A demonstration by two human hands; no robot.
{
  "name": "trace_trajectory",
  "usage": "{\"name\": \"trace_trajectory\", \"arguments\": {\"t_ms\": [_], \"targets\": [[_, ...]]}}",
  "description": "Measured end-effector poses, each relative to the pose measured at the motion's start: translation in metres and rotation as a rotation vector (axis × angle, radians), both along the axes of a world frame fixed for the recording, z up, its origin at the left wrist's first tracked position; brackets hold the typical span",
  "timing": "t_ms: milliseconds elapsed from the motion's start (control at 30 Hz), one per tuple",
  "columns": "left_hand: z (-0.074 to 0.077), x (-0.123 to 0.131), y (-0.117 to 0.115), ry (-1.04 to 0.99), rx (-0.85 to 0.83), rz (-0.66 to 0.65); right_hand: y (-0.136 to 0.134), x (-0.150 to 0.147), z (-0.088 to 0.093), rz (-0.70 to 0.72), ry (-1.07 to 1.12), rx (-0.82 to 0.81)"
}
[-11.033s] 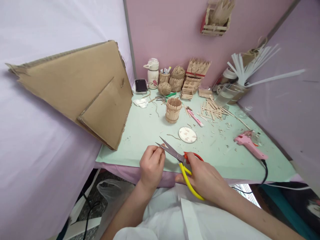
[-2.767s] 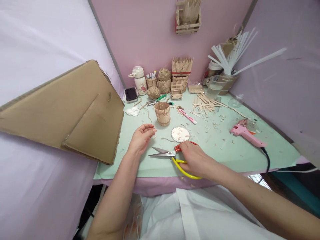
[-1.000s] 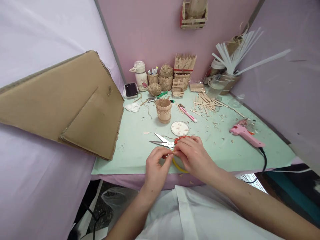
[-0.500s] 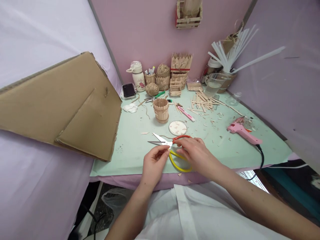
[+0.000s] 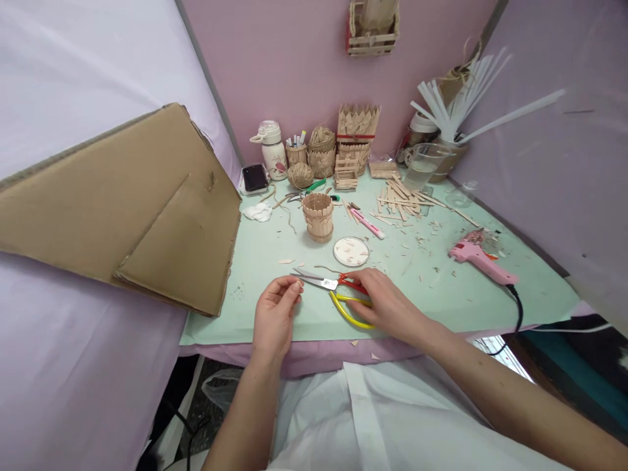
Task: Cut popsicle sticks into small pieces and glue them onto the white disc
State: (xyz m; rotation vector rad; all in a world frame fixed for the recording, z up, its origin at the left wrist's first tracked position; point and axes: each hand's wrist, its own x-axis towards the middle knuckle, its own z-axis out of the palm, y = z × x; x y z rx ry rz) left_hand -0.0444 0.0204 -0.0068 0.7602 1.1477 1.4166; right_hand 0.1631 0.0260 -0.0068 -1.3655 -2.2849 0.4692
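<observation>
My right hand (image 5: 385, 302) is closed on the handles of a pair of scissors (image 5: 330, 284), one handle red and the other yellow. The blades point left and are nearly together, just above the table's front part. My left hand (image 5: 275, 311) is pinched beside the blade tips; whatever is between thumb and forefinger is too small to make out. Behind the scissors lies a round white dish (image 5: 351, 251) with small wood bits on it. A small barrel-like pot (image 5: 318, 218) made of wooden sticks stands upright beyond it.
A pink glue gun (image 5: 483, 261) lies at the right, its cord over the edge. Wooden sticks (image 5: 400, 198) are heaped near a pink craft knife (image 5: 367, 224). Twine balls, a bottle (image 5: 273, 152) and stick-built boxes line the back. Cardboard (image 5: 147, 216) leans at the left.
My left hand has moved left, from beside the scissors' pivot to near the blade tips. The scissor blades have closed from wide apart to nearly together.
</observation>
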Motion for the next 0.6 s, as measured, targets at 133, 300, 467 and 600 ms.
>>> {"name": "trace_trajectory", "arguments": {"t_ms": [133, 300, 467, 600], "targets": [[0.006, -0.010, 0.004, -0.036, 0.047, 0.058, 0.000, 0.004, -0.002, 0.075, 0.056, -0.017], [0.008, -0.006, 0.013, -0.056, 0.046, 0.040, -0.004, 0.006, 0.006, 0.083, 0.009, 0.002], [0.006, 0.003, 0.018, -0.114, -0.019, 0.002, 0.002, 0.046, 0.020, -0.087, -0.098, 0.102], [0.004, 0.009, 0.019, -0.131, -0.034, -0.030, 0.013, 0.107, 0.026, -0.444, -0.225, 0.186]]}}
